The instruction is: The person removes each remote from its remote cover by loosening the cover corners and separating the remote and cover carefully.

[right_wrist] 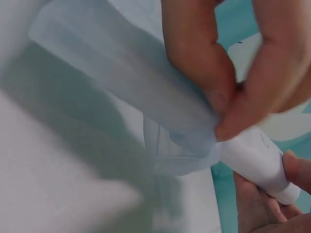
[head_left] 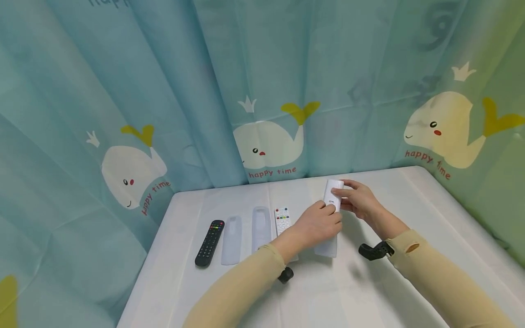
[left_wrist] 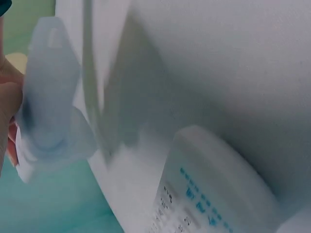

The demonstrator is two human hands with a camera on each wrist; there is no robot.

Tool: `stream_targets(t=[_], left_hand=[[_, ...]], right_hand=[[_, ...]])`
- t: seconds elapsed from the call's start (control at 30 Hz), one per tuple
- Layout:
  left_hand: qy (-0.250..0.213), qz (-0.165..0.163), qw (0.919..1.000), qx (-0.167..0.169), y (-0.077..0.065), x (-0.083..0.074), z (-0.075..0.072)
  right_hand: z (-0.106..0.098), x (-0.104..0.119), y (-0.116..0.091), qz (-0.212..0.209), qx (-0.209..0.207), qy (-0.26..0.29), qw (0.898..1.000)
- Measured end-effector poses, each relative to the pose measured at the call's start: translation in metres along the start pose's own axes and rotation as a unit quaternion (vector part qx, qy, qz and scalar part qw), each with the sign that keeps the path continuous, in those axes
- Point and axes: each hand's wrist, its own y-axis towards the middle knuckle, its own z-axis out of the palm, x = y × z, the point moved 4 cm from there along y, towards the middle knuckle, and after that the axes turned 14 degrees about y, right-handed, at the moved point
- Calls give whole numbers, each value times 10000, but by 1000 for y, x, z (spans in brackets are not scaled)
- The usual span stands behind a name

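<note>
My left hand (head_left: 317, 224) pinches a translucent silicone remote cover (head_left: 326, 248) near its upper end; its long body hangs down toward me, seen in the right wrist view as a soft bluish cover (right_wrist: 121, 63). A white remote control (head_left: 333, 184) stands up out of the cover's end, back side showing. My right hand (head_left: 361, 200) grips this remote by its far end, thumb on one face and fingers behind. In the right wrist view the white remote (right_wrist: 257, 158) meets the cover right at the left fingertips. Fingers hide part of the cover's opening.
On the white table (head_left: 381, 182) to the left lie a black remote (head_left: 209, 243), two translucent covers, one narrower (head_left: 232, 240) and one wider (head_left: 261, 228), and another white remote (head_left: 283, 220), partly behind the left forearm. A blue curtain (head_left: 197, 150) hangs behind the table.
</note>
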Motion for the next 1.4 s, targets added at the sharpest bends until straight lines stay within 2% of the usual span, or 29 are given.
stream_targets(t=[0.2, 0.37, 0.43, 0.47, 0.5, 0.53, 0.57, 0.6, 0.63, 0.67, 0.73, 0.77, 0.8, 0.83, 0.87, 0.9, 0.93, 1.03, 1.13, 1.23, 1.3, 1.33, 1.4], left_hand=[[-111, -195, 9995, -240, 0, -9, -1], [-393, -165, 9991, -70, -4, -13, -4], [-763, -436, 9959, 208, -7, -10, -3], [-1083, -698, 9909, 389, -10, -7, -1], [-1529, -1071, 9807, 584, -13, -4, 1], [-2105, -1511, 9621, 845, -17, -1, 4], [-2814, -1995, 9325, 1069, -22, 1, 8], [-3599, -2499, 8899, 1269, -27, 3, 11], [-4444, -3012, 8314, 1430, -33, 4, 15], [-5212, -3473, 7641, 1546, -39, 3, 18], [-6476, -4168, 6149, 1696, -50, 0, 23], [-6912, -4340, 5512, 1734, -53, -3, 25], [-7217, -4441, 4997, 1792, -55, -6, 27], [-7425, -4475, 4632, 1839, -56, -8, 28], [-7571, -4448, 4404, 1871, -56, -10, 29], [-7672, -4411, 4250, 1903, -56, -12, 29], [-7729, -4368, 4189, 1910, -56, -13, 29], [-7812, -4314, 4111, 1858, -55, -14, 30], [-7891, -4337, 3959, 1805, -55, -15, 31], [-7902, -4369, 3905, 1794, -56, -15, 31], [-7882, -4384, 3920, 1812, -57, -15, 31], [-7859, -4387, 3958, 1827, -57, -15, 31], [-7836, -4428, 3953, 1834, -58, -15, 30]], right_hand=[[1, 1, -1, 59, 95, -16, 9999], [0, 8, -2, -71, 165, -103, 9998], [-2, 11, -1, -77, 132, -22, 9999], [-3, 12, -1, -84, 115, 63, 9999], [-4, 14, -1, -104, 102, 141, 9998], [-6, 15, -1, -120, 62, 202, 9997], [-7, 18, -1, -132, 25, 261, 9996], [-9, 20, -2, -145, -8, 325, 9994], [-10, 23, -2, -171, -11, 373, 9992], [-12, 25, -3, -201, -16, 376, 9991], [-14, 29, -4, -219, -41, 434, 9988], [-14, 30, -4, -231, -28, 456, 9987], [-14, 31, -5, -226, -28, 479, 9986], [-14, 31, -5, -224, -18, 473, 9986], [-14, 32, -5, -209, -25, 499, 9985], [-13, 31, -6, -192, -10, 528, 9984], [-13, 31, -6, -186, 8, 540, 9984], [-11, 29, -6, -196, 79, 528, 9984], [-9, 28, -6, -213, 177, 511, 9983], [-8, 26, -6, -199, 336, 449, 9982], [-7, 24, -6, -204, 428, 329, 9983], [-7, 24, -6, -214, 453, 286, 9983], [-7, 23, -5, -258, 449, 175, 9985]])
